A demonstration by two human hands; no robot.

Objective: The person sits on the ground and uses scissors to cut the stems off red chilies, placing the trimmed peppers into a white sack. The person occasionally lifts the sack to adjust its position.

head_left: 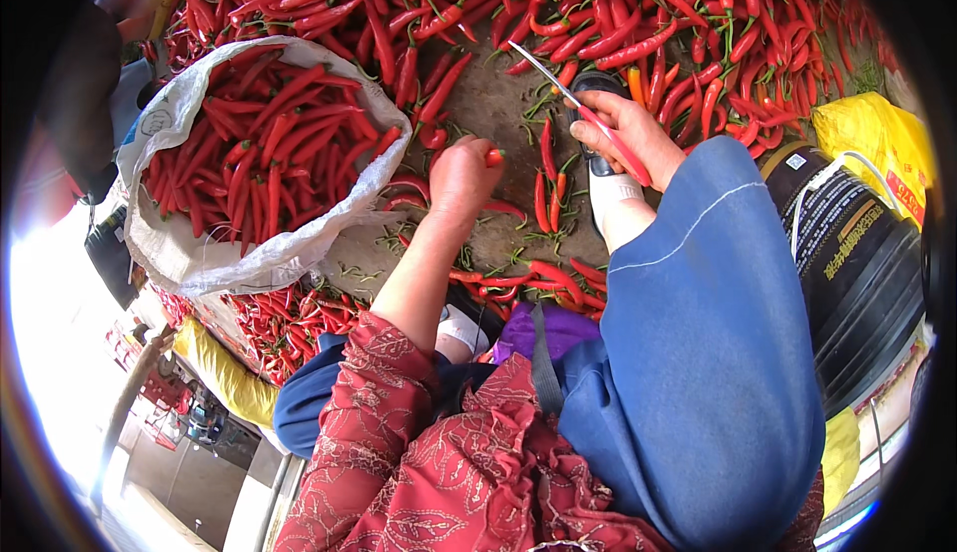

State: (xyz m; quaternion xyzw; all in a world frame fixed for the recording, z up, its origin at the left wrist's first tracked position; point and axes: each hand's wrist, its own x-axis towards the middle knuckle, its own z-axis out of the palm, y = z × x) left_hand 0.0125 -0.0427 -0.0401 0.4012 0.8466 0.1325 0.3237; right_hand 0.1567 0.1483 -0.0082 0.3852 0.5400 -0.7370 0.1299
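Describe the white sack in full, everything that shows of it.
The white sack looks like woven plastic, crumpled, with some blue print near its left rim. Its wide mouth gapes open, the edge folded unevenly, showing pale inner wall at the front. Red peppers fill much of it. It sits left of the left hand, which is not touching it.

Got a brown floor (493,108), bare in patches. Carries a big heap of red chilies (618,38) along far side, open white sack (164,248) filled with chilies at left, stray chilies (548,150) and green stem bits (518,253) scattered mid-floor.
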